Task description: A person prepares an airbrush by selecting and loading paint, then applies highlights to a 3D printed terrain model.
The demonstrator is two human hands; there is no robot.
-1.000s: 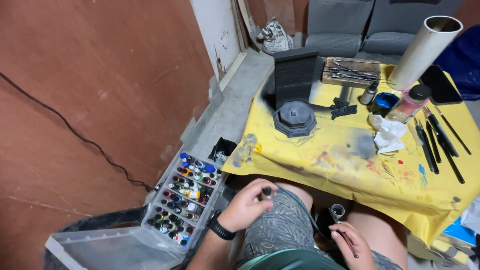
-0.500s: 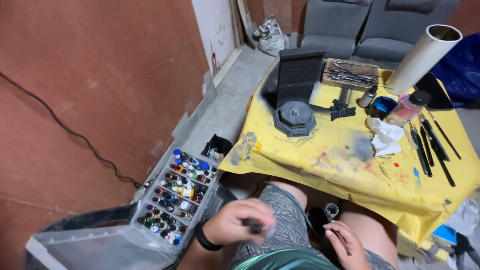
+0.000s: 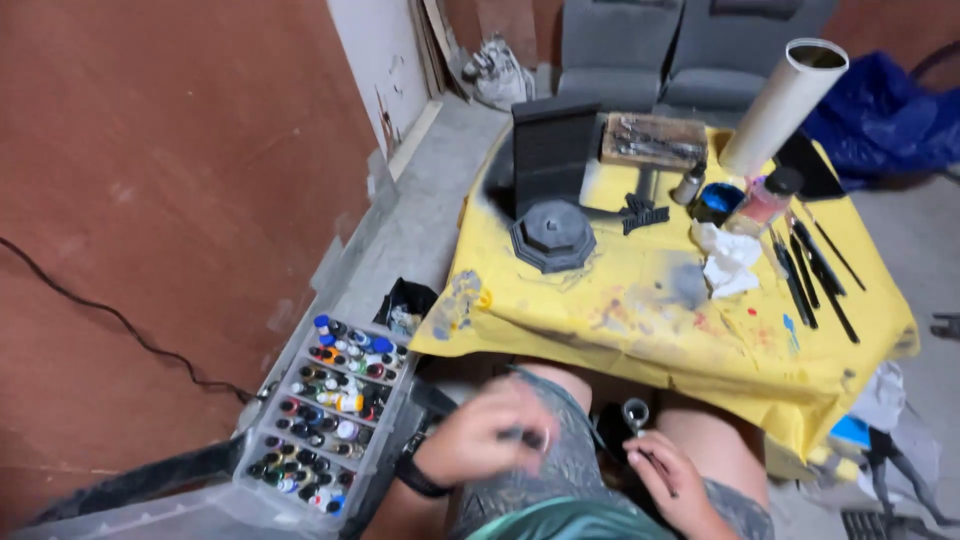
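Just left of the left hand point(image 3: 492, 437), whose blurred fingers pinch a small dark bottle point(image 3: 520, 435) over the lap, sits the clear box of paint bottles point(image 3: 330, 420), while the right hand point(image 3: 672, 482) grips an airbrush point(image 3: 640, 440) upright, farther off.

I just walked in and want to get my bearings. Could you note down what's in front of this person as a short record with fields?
Setting: a yellow cloth stained with paint covers a low table, above the seated person's knees
Left hand: blurred, closed round a small dark object that cannot be made out
Right hand: holds a thin tool with a small metal cup
Beside left hand: clear box of small paint bottles on the floor
On cloth: grey model base, brushes, crumpled tissue
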